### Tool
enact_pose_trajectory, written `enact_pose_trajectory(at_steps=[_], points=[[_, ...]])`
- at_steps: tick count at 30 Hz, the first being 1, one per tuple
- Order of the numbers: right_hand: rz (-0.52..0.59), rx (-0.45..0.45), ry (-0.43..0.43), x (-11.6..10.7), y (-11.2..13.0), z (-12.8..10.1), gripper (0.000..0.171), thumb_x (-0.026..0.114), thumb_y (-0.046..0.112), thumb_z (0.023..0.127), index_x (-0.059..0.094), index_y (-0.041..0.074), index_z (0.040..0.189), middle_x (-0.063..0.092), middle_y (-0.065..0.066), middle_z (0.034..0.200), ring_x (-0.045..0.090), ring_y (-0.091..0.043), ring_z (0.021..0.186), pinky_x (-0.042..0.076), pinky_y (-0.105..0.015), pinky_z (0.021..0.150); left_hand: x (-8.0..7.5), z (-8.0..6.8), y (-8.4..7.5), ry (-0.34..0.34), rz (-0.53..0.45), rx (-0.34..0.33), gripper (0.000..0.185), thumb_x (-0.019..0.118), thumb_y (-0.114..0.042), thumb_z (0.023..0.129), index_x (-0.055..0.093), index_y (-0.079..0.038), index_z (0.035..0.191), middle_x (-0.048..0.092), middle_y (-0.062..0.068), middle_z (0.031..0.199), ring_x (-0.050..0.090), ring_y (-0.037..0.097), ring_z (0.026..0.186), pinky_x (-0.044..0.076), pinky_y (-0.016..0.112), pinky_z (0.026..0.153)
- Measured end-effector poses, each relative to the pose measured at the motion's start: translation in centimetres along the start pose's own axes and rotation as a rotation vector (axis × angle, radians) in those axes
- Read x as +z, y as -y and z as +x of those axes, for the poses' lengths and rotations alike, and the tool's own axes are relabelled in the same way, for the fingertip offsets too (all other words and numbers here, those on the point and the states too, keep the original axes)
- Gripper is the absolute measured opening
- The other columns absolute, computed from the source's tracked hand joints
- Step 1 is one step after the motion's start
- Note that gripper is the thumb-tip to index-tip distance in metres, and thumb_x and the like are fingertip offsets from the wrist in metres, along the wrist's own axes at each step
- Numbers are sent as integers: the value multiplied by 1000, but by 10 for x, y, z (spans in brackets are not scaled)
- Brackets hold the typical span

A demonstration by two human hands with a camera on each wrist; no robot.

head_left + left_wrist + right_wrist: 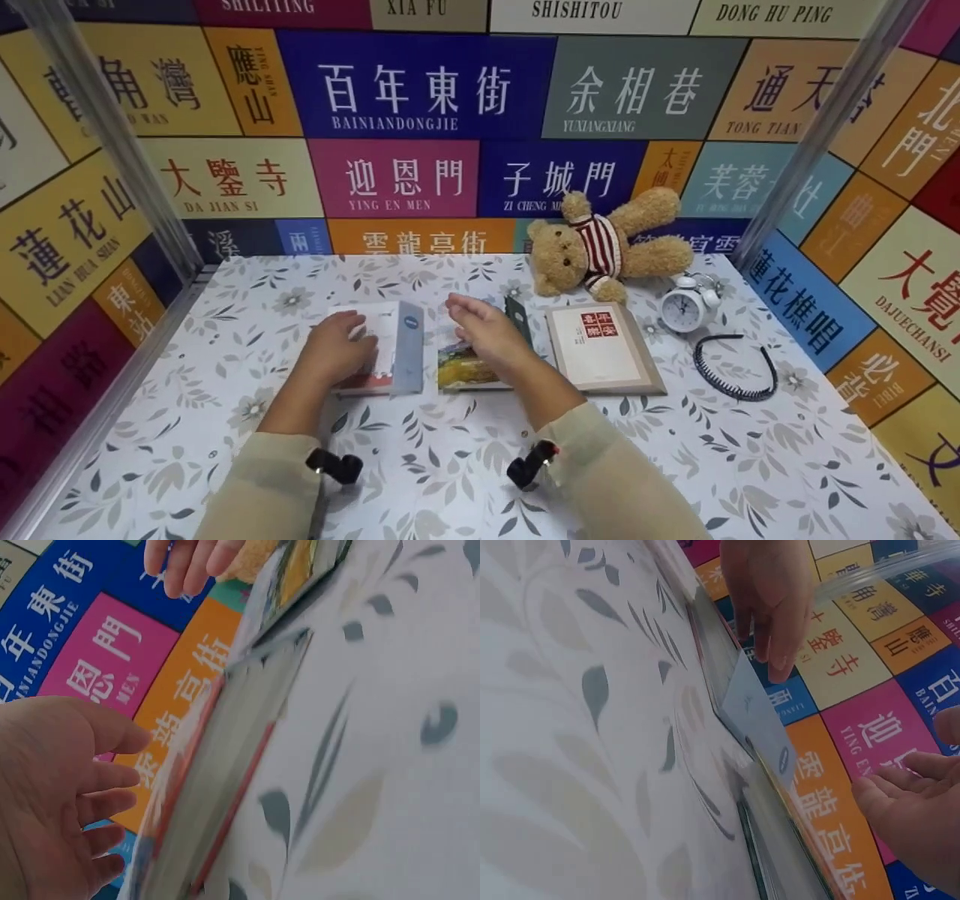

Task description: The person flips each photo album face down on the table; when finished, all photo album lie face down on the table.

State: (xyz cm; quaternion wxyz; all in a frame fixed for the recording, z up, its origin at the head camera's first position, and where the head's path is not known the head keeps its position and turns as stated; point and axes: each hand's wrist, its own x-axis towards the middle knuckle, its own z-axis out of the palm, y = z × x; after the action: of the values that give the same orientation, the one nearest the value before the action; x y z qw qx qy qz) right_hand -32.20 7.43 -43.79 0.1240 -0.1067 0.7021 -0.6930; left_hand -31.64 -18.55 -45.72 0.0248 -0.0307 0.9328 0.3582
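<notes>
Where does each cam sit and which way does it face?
Head: worn on the head, looking forward and down at the table; both forearms, left hand and right hand show.
Left wrist: low by the left hand, looking along the white book to the wall.
Right wrist: low by the right hand, same direction.
Shared: both wrist views show both hands and the white book.

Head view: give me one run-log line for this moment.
left hand: open, resting on white booklet | right hand: open, above picture book | nearby: framed book, teddy bear
</notes>
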Motion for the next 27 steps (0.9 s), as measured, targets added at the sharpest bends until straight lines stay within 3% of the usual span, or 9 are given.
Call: enact_pose_trajectory(at_steps=[5,8,12,16,19,21,24,27], points=[[-106,-10,-37,-34,2,-7,47,43,32,106,46,10,147,44,-8,155,37,-25,146,33,-43,120,14,5,-26,-43,-45,56,55,57,-35,95,50,-11,144,43,13,153,37,34,145,27,51,121],[-258,-25,-91,-55,5,-12,49,40,39,106,46,15,148,46,-4,154,39,-24,145,32,-42,121,21,5,-43,-87,-35,90,54,53,-36,99,45,-16,148,41,8,156,35,29,147,27,48,122],[-564,-86,-168,-80,11,-17,52,31,50,105,41,27,151,43,1,156,37,-26,146,26,-47,122,25,-2,-66,-236,87,193,53,40,-35,105,30,-24,156,30,-1,163,25,27,152,20,48,125],[-966,-163,-180,-97,14,-17,56,18,55,105,25,36,156,22,5,165,17,-29,154,14,-53,125,29,-8,-84,-357,288,261,57,33,-39,106,15,-28,159,14,-9,167,11,28,155,7,57,125],[-1262,-182,-196,-105,13,-14,57,10,58,103,9,40,157,2,11,167,-2,-27,156,1,-55,125,38,-6,-91,-355,410,259,61,27,-47,105,6,-31,160,0,-13,167,-3,28,156,-8,63,121],[-1399,-167,-230,-109,10,-12,59,6,62,101,0,43,156,-8,16,166,-12,-24,155,-6,-56,124,45,-4,-91,-333,456,243,63,23,-52,104,1,-31,159,-9,-14,166,-12,27,155,-17,64,118],[-1489,-147,-292,-113,5,-9,63,4,69,97,-9,45,154,-17,17,163,-20,-22,153,-13,-58,122,52,2,-89,-324,492,208,66,18,-60,102,-4,-33,159,-18,-13,164,-24,25,152,-26,62,113],[-1503,-125,-340,-117,0,-7,72,3,78,91,-14,46,153,-22,16,162,-25,-21,151,-18,-59,119,56,9,-82,-337,515,164,71,15,-69,97,-7,-37,157,-24,-12,162,-33,26,148,-29,63,110]])
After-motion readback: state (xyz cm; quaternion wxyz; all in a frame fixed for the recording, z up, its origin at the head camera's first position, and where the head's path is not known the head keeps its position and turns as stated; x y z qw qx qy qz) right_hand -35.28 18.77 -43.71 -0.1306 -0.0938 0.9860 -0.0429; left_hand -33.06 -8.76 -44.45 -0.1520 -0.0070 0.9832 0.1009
